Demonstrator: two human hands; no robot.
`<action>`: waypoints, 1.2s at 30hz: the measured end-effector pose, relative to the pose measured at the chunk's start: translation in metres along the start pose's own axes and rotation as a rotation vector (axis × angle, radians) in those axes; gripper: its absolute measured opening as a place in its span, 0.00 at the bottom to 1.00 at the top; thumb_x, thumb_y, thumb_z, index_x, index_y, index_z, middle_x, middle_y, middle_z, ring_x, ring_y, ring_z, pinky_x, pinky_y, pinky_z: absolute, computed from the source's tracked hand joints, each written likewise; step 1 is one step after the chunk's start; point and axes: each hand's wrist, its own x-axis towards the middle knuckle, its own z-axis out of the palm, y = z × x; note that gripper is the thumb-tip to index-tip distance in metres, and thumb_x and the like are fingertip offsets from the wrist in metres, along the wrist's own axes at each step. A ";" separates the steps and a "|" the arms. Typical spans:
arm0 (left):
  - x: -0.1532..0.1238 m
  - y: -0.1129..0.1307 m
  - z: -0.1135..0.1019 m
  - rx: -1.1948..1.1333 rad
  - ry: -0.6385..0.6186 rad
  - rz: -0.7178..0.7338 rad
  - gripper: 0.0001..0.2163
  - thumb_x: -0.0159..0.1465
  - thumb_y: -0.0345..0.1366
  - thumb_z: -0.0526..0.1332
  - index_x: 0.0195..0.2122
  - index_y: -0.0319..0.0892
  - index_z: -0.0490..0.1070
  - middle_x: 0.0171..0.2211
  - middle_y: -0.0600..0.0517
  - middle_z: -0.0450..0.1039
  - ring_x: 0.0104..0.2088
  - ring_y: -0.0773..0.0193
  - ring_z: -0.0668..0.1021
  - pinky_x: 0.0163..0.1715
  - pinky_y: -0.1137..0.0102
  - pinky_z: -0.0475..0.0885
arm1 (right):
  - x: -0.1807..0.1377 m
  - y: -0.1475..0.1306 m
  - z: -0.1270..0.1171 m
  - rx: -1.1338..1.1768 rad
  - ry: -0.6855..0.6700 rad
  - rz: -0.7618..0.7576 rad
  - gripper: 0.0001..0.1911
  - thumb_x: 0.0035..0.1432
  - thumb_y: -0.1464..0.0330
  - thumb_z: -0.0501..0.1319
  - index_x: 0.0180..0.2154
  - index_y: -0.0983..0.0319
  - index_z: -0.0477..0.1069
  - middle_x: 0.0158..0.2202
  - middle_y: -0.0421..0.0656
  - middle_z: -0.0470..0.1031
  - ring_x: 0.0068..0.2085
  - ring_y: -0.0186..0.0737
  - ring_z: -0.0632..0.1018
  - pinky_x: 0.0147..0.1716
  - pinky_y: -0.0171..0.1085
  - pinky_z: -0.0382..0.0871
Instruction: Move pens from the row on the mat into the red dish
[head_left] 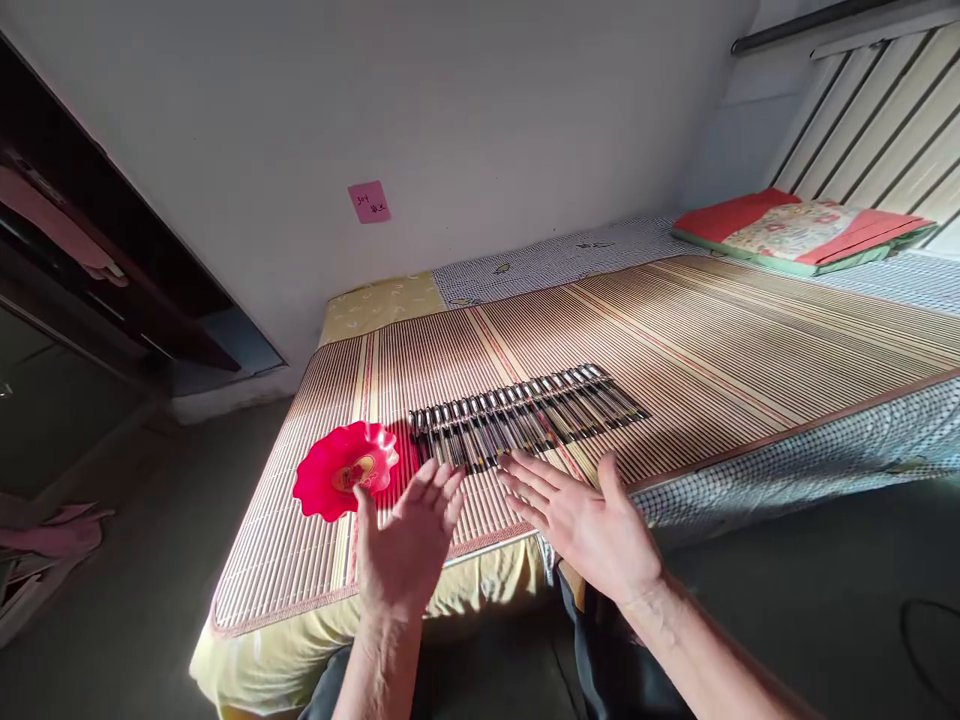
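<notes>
My left hand (409,540) is palm up with its fingers spread, holding nothing, just in front of a red plastic dish (322,480) with a wavy rim. My right hand (581,515) is likewise turned up and empty, thumb apart from the fingers. Beyond both hands, a long row of pens (517,415) lies side by side on the bamboo mat (420,360). They look clear-bodied with dark ends and silvery clips. The fingertips appear close to the row's near edge; whether they touch any pen I cannot tell.
The mat covers a bed with a checked sheet (750,510) and a yellow cloth (480,585) hanging at the front. A folded red and green quilt (802,230) lies at the far right. A pink note (369,202) is stuck on the wall. A dark doorway stands at left.
</notes>
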 end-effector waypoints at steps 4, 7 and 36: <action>0.032 0.043 0.021 0.095 0.133 0.259 0.18 0.66 0.33 0.68 0.22 0.43 0.63 0.19 0.59 0.58 0.18 0.72 0.64 0.18 0.76 0.64 | 0.053 -0.025 0.022 -0.083 0.077 -0.268 0.28 0.66 0.43 0.60 0.26 0.58 0.71 0.27 0.40 0.70 0.30 0.37 0.72 0.35 0.40 0.72; 0.035 0.057 0.019 0.336 0.243 0.541 0.21 0.66 0.33 0.67 0.21 0.44 0.56 0.20 0.61 0.49 0.18 0.72 0.55 0.17 0.75 0.58 | 0.079 -0.054 0.053 -0.160 -0.007 -0.475 0.29 0.67 0.50 0.64 0.22 0.58 0.58 0.23 0.35 0.56 0.24 0.33 0.61 0.25 0.35 0.61; 0.046 -0.007 -0.087 2.178 0.568 0.349 0.20 0.68 0.26 0.56 0.61 0.37 0.73 0.50 0.39 0.80 0.40 0.54 0.83 0.39 0.64 0.75 | 0.098 -0.060 0.064 -0.360 0.141 -0.947 0.23 0.73 0.61 0.58 0.23 0.60 0.69 0.24 0.39 0.64 0.27 0.36 0.68 0.29 0.39 0.61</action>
